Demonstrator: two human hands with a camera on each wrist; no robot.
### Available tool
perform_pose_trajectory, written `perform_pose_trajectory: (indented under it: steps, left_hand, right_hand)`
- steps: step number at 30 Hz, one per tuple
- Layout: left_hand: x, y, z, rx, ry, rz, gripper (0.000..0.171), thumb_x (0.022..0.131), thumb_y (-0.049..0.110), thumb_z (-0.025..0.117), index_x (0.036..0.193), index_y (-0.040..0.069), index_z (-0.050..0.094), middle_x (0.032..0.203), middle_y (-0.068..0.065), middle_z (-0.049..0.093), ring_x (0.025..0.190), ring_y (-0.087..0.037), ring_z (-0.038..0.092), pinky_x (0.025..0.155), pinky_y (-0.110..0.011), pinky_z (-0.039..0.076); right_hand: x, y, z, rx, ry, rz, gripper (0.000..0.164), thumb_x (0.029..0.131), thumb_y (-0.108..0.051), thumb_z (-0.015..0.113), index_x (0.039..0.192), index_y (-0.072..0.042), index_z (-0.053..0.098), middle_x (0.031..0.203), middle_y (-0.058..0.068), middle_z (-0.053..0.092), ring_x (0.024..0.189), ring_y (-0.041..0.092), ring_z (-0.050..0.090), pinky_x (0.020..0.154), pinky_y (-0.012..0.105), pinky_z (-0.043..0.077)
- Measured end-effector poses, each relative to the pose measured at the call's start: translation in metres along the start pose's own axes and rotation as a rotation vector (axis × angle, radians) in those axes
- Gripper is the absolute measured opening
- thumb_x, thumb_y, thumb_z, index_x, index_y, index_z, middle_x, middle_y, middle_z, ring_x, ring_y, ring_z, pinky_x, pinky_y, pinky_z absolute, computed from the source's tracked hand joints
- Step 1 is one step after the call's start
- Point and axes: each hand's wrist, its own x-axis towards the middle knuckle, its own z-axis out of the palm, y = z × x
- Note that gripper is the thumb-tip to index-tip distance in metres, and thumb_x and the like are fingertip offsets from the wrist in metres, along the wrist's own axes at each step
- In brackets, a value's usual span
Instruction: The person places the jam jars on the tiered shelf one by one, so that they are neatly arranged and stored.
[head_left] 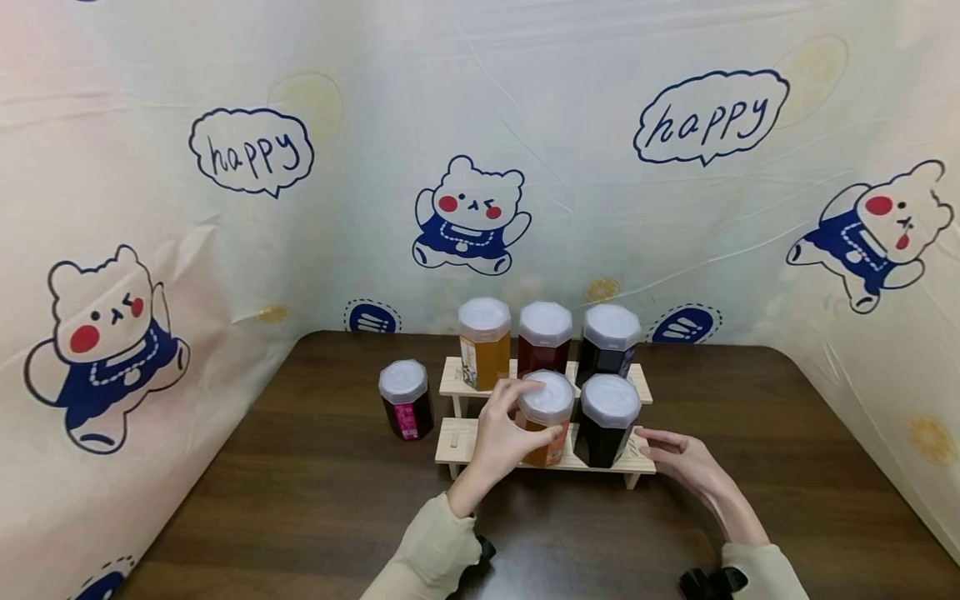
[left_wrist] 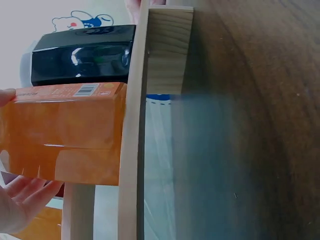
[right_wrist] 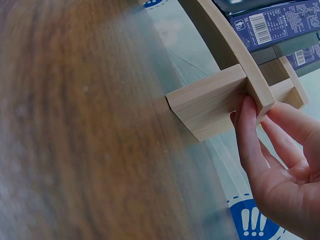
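Observation:
My left hand (head_left: 498,433) grips an orange jar (head_left: 549,398) with a pale octagonal lid, thumb and fingers on opposite sides. The jar (left_wrist: 70,135) stands upright on the lower step of a two-step wooden rack (head_left: 459,440); its base is at the board in the left wrist view. To its right on the same step is a dark jar (head_left: 609,402). At the rack's right end, my right hand (head_left: 693,468) pinches the lower board's edge between thumb and fingers, just above the wooden leg (right_wrist: 210,102).
An amber jar (head_left: 486,358), a dark red jar (head_left: 544,327) and another dark jar (head_left: 611,329) line the upper step. A dark jar with a pink label (head_left: 406,404) stands on the brown table (head_left: 300,483), left of the rack. A printed cloth (head_left: 352,225) hangs behind.

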Motion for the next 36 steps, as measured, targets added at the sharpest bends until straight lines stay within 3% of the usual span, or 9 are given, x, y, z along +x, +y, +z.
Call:
perform_pose_trajectory:
  steps: [8,15,24,30,36]
  left_hand:
    - [0.001,-0.012,-0.002,-0.052,-0.113,-0.050,0.050,0.063,0.019,0.080,0.108,0.019,0.057,0.108,-0.002,0.049,0.099,-0.019,0.050,0.081,-0.042,0.044]
    - [0.000,-0.003,-0.015,0.047,-0.176,-0.021,0.050,0.070,0.021,0.075,0.115,0.016,0.055,0.121,-0.010,0.045,0.114,-0.027,0.043,0.088,-0.047,0.039]
    - [0.003,0.002,-0.039,0.042,-0.112,0.003,0.046,0.072,0.019,0.073,0.115,0.012,0.057,0.118,-0.006,0.049,0.107,-0.024,0.048,0.088,-0.044,0.039]
    - [0.006,0.002,-0.052,0.054,-0.062,-0.025,0.043,0.071,0.007,0.072,0.111,0.004,0.058,0.117,-0.016,0.049,0.109,-0.028,0.047,0.091,-0.047,0.036]
    - [0.005,0.001,-0.069,0.093,-0.041,-0.015,0.041,0.074,0.014,0.072,0.111,0.005,0.059,0.117,-0.012,0.051,0.109,-0.023,0.047,0.089,-0.045,0.039]
  right_hand:
    - [-0.001,-0.001,0.000,-0.022,0.011,0.017,0.044,0.083,-0.012,0.061,0.121,0.006,0.050,0.108,-0.006,0.058,0.094,0.000,0.054,0.078,0.023,0.046]
    - [-0.001,-0.001,0.000,-0.016,0.008,0.021,0.043,0.082,-0.012,0.062,0.120,0.005,0.051,0.106,-0.008,0.059,0.093,0.001,0.055,0.078,0.023,0.046]
    - [-0.002,-0.001,0.000,0.024,-0.004,0.000,0.039,0.083,-0.008,0.060,0.119,0.004,0.052,0.104,-0.012,0.058,0.093,-0.001,0.054,0.077,0.022,0.046]
    - [-0.003,-0.003,0.000,0.025,-0.005,-0.003,0.045,0.083,-0.007,0.059,0.122,0.011,0.045,0.106,-0.008,0.058,0.093,0.000,0.054,0.077,0.022,0.046]
    - [-0.002,-0.002,0.000,0.021,-0.005,0.002,0.040,0.082,-0.009,0.061,0.119,0.004,0.052,0.104,-0.012,0.059,0.093,0.000,0.054,0.077,0.022,0.047]
